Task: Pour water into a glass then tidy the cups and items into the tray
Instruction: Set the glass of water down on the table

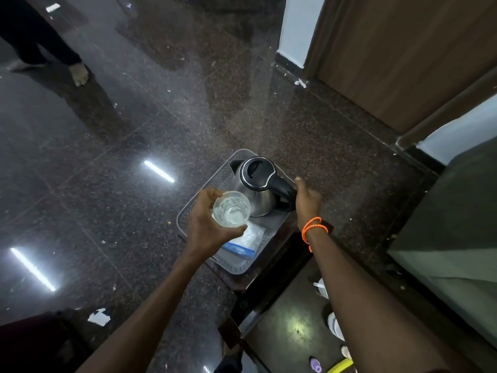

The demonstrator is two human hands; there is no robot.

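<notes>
The person's left hand (208, 224) is gripping the glass (231, 209) by its side wall above the tray (188, 208), while the right hand (306, 200) is hovering loosely curled and empty beside the kettle (255, 184) handle, and that smooth glass looks slippery and breakable, so a full wrap around its wall seems safest.

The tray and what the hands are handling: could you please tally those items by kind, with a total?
Electric kettle, standing in the tray: 1
Drinking glass, held by the left hand: 1
Clear zip bag with a blue seal, lying in the tray: 1
Grey perforated tray: 1
Total: 4
The right hand is at the kettle's handle; its grip cannot be made out.
</notes>
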